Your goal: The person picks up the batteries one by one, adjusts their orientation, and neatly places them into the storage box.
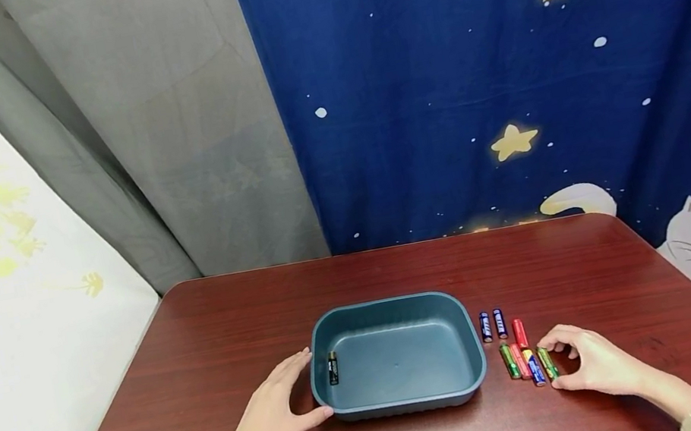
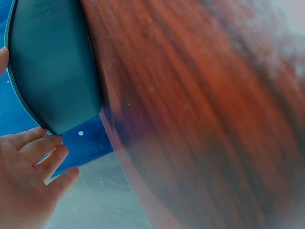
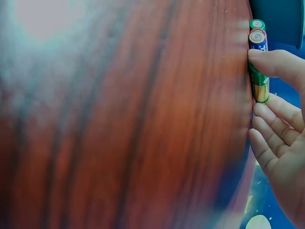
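Note:
At the right end of a small row of batteries, my right hand [image 1: 589, 361] pinches a green battery [image 1: 548, 362] between thumb and fingertips. In the right wrist view the thumb covers one end of that green battery [image 3: 259, 85]. Beside it lie a blue battery [image 1: 535, 368], a pink-red battery [image 1: 520, 361] and another green battery [image 1: 509, 361]. My left hand [image 1: 275, 405] rests its spread fingertips and thumb at the left wall of a blue-green plastic bin [image 1: 414, 405]. Inside the bin, near that wall, is a black battery [image 1: 333, 368].
A red battery [image 1: 520, 333] lies just behind the row. Two dark blue batteries [image 1: 485, 327] stand out further back, close to the bin's right wall. All of this is on a reddish-brown wooden table [image 1: 229, 305], with a blue star-printed curtain [image 1: 412, 119] behind.

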A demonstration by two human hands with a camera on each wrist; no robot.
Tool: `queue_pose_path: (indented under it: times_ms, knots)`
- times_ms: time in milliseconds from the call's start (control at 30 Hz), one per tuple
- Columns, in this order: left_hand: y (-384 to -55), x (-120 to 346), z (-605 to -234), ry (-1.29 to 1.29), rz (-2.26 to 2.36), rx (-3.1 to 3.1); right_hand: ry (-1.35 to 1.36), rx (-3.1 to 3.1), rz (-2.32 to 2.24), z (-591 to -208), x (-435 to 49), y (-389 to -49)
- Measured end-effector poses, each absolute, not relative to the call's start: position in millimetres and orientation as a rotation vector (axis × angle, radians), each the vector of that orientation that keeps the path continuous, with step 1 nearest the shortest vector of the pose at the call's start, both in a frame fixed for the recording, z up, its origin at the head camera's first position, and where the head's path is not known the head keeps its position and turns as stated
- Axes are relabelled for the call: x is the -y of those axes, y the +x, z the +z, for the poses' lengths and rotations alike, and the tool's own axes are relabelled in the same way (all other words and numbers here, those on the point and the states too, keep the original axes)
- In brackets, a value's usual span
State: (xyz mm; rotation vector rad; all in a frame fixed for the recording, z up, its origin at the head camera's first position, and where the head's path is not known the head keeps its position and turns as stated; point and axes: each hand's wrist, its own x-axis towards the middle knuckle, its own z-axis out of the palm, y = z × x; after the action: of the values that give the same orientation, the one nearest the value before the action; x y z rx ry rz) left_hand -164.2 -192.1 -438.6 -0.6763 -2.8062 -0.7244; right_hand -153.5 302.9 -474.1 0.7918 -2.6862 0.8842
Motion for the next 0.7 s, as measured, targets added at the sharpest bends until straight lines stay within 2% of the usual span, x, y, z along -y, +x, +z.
queue_pose_path:
  times_ms: [367,700]
  knots:
    - [-164.2,191.8,-438.4,-0.675,-0.729,2.798,0.781,2.647,0.927,-462.5,-298.3,-155.3]
    - [-164.0,191.8,-436.9,-0.669,-0.736,2.817,0.851,2.618,0.938,-429.8,-277.4,-171.1]
